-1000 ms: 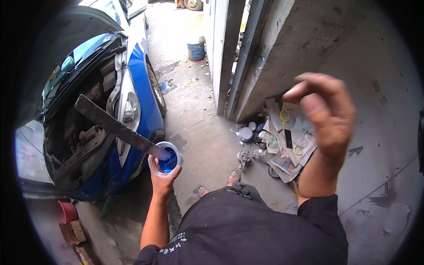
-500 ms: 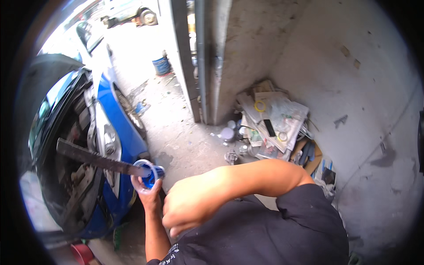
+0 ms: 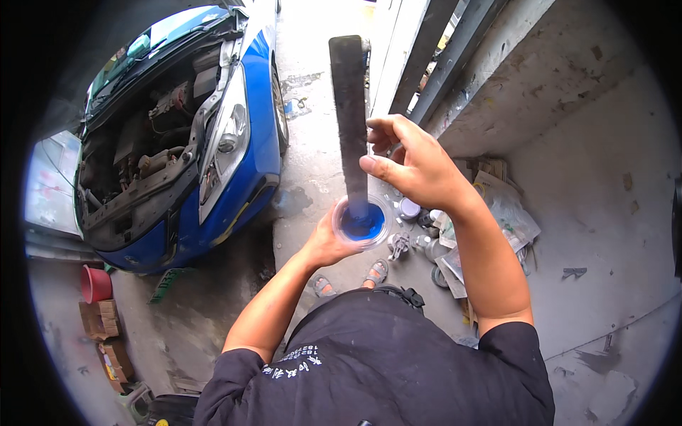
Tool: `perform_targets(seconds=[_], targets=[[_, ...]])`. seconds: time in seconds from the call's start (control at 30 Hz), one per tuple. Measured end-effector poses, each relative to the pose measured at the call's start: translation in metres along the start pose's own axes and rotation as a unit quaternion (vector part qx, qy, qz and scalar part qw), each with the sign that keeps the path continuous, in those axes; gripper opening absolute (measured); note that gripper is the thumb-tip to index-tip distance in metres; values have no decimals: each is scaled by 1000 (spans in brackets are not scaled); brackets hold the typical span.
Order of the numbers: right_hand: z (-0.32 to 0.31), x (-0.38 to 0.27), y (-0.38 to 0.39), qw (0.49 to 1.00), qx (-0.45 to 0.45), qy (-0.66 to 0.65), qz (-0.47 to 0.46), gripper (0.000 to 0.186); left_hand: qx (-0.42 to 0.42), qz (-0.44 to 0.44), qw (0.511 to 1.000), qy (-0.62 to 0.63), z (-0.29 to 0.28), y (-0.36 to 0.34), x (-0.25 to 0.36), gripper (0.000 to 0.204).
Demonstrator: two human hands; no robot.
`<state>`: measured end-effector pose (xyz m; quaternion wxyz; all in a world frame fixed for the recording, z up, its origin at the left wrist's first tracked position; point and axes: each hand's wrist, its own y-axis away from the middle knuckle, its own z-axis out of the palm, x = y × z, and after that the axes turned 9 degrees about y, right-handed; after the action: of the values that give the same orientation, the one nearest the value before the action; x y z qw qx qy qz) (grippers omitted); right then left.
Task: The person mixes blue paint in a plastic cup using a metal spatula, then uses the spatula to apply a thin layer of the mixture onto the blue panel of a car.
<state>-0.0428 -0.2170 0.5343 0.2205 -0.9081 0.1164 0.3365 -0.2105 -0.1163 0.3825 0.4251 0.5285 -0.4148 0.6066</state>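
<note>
My left hand is wrapped around a clear plastic cup from its left side. Blue paint covers the bottom of the cup. A long, flat, dark stirring stick stands in the paint and rises well above the rim, its lower end pale and blue-tinged. Right beside the stick is my right hand, thumb and fingers apart in a loose curve. Its fingertips come up to the stick's right edge without closing round it; whether they touch it I cannot tell.
To the left stands a blue car with its engine bay exposed. A red bucket and cardboard boxes are at lower left. Jars and plastic-covered clutter lie by the wall on the right.
My view has turned, bringing the cup to the middle. The stick has gone from slanting left to nearly upright. My right hand has opened and moved from near my chest to beside the stick.
</note>
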Motion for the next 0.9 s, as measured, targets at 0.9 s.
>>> perform_targets(seconds=[0.9], targets=[[-10,16,62,989,134,-13,61,15,16,9,998,-59,7,-11,-46,78]])
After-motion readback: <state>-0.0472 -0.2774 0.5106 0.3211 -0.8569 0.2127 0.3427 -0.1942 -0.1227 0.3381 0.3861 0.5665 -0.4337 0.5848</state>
